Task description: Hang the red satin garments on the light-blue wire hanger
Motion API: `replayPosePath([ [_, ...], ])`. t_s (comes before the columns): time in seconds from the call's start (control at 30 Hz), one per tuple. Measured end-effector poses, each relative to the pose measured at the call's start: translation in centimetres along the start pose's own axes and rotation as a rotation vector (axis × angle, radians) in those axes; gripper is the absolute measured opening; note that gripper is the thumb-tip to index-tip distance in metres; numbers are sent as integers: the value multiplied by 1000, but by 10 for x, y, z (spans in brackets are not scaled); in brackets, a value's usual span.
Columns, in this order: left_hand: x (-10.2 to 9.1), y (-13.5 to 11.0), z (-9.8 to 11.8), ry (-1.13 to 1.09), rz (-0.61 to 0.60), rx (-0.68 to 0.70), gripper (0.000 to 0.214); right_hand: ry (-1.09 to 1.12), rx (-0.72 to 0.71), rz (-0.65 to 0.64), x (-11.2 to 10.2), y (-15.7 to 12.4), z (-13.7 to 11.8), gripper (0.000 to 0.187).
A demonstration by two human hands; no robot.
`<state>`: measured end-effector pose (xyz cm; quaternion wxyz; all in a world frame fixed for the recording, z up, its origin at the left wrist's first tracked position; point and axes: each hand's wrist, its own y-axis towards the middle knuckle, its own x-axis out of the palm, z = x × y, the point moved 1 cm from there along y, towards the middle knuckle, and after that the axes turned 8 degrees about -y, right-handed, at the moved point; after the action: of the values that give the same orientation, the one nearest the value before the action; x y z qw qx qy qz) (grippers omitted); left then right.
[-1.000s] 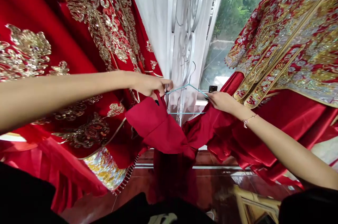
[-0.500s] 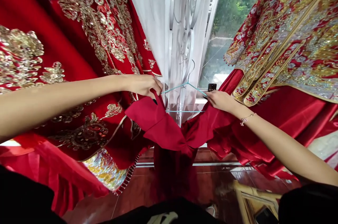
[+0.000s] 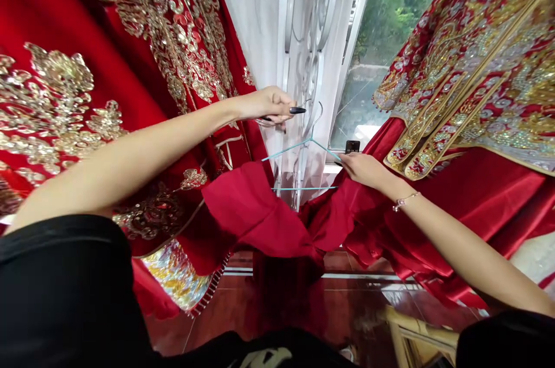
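A dark red dress (image 3: 277, 218) hangs on a thin light-blue clothes hanger (image 3: 288, 149), its wide ruffled neckline facing me. My right hand (image 3: 362, 168) pinches the hanger's right end together with the dress's shoulder. My left hand (image 3: 275, 105), with long black nails, is off the cloth. It hovers just left of the hanger's hook, fingers loosely curled and apart, and I see nothing in it. The dress's left shoulder rests over the hanger's left end. The lower part of the dress falls toward the floor in shadow.
Red gowns with gold beading (image 3: 191, 38) crowd the left, and a beaded red jacket (image 3: 468, 79) hangs at right. Behind are a white metal frame (image 3: 286, 10), a window (image 3: 390, 21) and a small black timer (image 3: 352, 147). A wooden stool (image 3: 420, 327) stands on the red tiled floor (image 3: 208, 322).
My left hand has let go of the dress's left shoulder and risen toward the hook. My right hand stays at the hanger's right end.
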<state>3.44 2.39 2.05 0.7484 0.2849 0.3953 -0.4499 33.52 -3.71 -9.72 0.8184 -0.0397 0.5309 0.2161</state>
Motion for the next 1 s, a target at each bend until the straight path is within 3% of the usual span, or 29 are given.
replayPosePath([
  [0.1, -1, -7, -2, 51, -7, 26, 29, 14, 20, 30, 3, -4, -1, 36],
  [0.27, 10, -44, -25, 197, -44, 51, 22, 50, 37, 41, 4, -3, -2, 34],
  [0.47, 26, -64, -42, 14, -197, -78, 23, 62, 23, 28, 5, 2, -2, 32],
  [0.67, 19, -50, -35, 94, -81, 28, 18, 77, 62, 37, 6, -2, -11, 35],
  [0.87, 16, -50, -28, 69, -103, -7, 23, 126, 135, 54, 11, -1, -24, 36],
  [1.0, 10, -56, -11, 155, -85, 28, 22, 168, 132, 66, 17, 4, -30, 34],
])
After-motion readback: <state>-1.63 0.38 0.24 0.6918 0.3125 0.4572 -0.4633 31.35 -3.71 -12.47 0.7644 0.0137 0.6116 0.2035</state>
